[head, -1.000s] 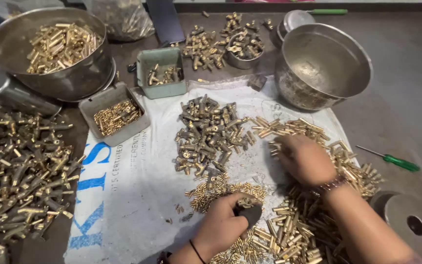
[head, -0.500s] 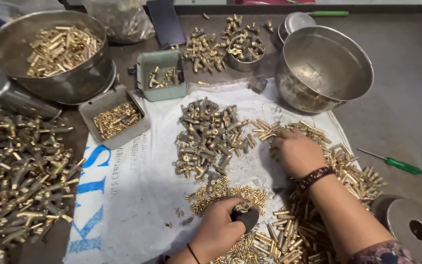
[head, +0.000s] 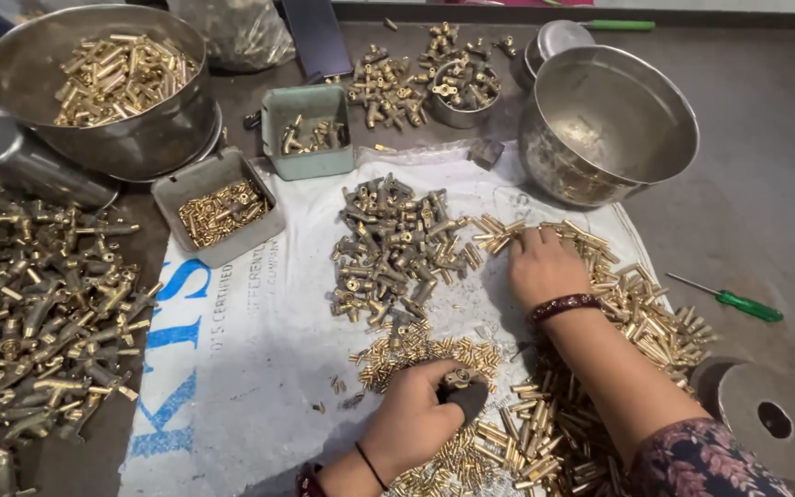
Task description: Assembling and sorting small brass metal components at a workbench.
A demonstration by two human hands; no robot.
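Evidently much is remaining: the left hand [head: 413, 419] is pinching a dark holder [head: 467, 398] with a brass fitting, while the right hand [head: 541, 267], fingers curled, is raking loose brass tubes [head: 637, 304]; big unsorted piles are lying on the white sack [head: 250, 368].

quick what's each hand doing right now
Left hand: closed around a small dark block with a brass fitting on top.
Right hand: open, palm down on the brass tubes.

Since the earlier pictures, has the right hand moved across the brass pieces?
Yes: the right hand has slid up and leftward, toward the empty steel bowl.
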